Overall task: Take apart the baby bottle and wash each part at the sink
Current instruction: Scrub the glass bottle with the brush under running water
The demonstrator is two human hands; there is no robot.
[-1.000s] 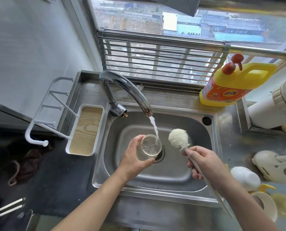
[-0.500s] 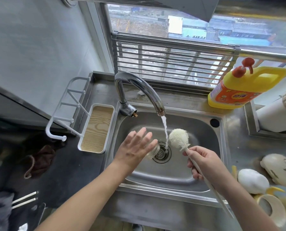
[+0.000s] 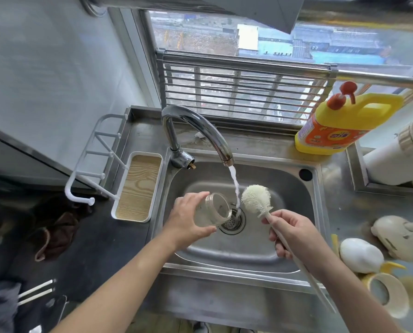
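My left hand (image 3: 188, 221) grips the clear bottle body (image 3: 213, 209) over the steel sink (image 3: 296, 188), tilted on its side with the open mouth turned right toward the running water (image 3: 235, 188). My right hand (image 3: 290, 233) holds the white bottle brush (image 3: 256, 197) by its long handle, the bristle head up and just right of the stream, a short gap from the bottle mouth. On the counter at right lie other bottle parts: a white cap (image 3: 360, 254), a cream ring (image 3: 388, 294) and a cream handle piece (image 3: 397, 236).
The curved tap (image 3: 195, 126) stands behind the basin, over the drain strainer (image 3: 231, 222). A yellow detergent jug (image 3: 342, 123) sits on the back ledge at right. A white rack with a wood-grain tray (image 3: 137, 186) is left of the sink. A dark cloth (image 3: 56, 227) lies further left.
My left hand turned the bottle upside down half a second ago, then rolled it onto its side with the mouth facing the brush. The brush has stayed beside the stream.
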